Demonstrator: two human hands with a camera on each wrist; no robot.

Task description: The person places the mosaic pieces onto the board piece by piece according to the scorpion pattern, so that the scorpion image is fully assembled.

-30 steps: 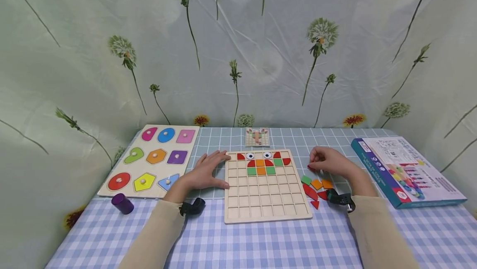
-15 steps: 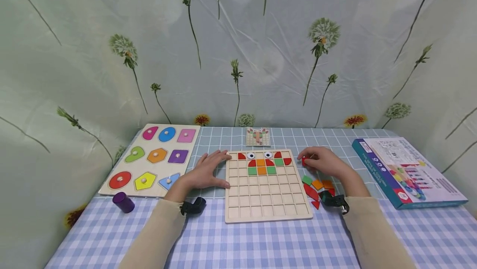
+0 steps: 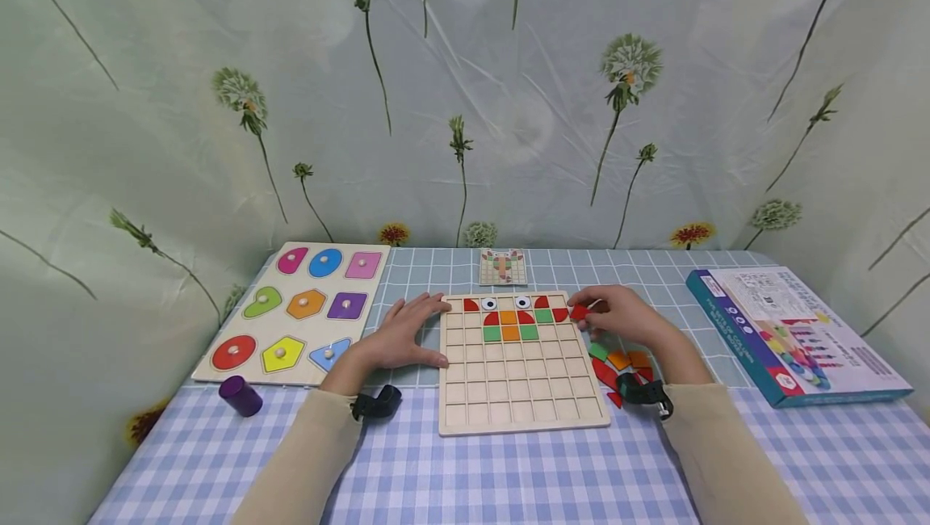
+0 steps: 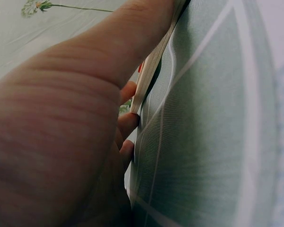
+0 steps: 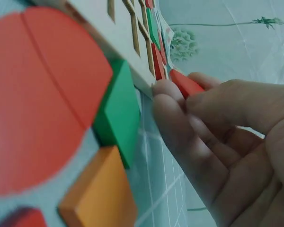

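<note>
A wooden grid board [image 3: 501, 392] lies in front of me, with red, green and orange pieces and two eye tiles set in its upper rows. My left hand [image 3: 400, 338] touches the board's left edge, thumb and fingers spread; the left wrist view shows its fingertips against the rim. At the upper right edge, my right hand [image 3: 626, 317] pinches a red piece [image 5: 184, 84] between thumb and fingers. That piece overlaps the board's rim in the head view, and its full outline is partly hidden. Loose pieces, among them a green tile [image 5: 119, 111] and an orange tile [image 5: 102, 191], lie below the right hand.
A small pattern card [image 3: 502, 268] lies behind the board. On the left are a knobbed shape puzzle [image 3: 272, 323] and a purple cylinder [image 3: 240, 396]. A flat box [image 3: 792, 335] lies at the right. A patterned curtain [image 3: 523, 105] stands behind the table.
My right hand has moved left with the red piece, from beside the loose pieces to the board's upper right edge. My left hand has stayed at the board's left edge.
</note>
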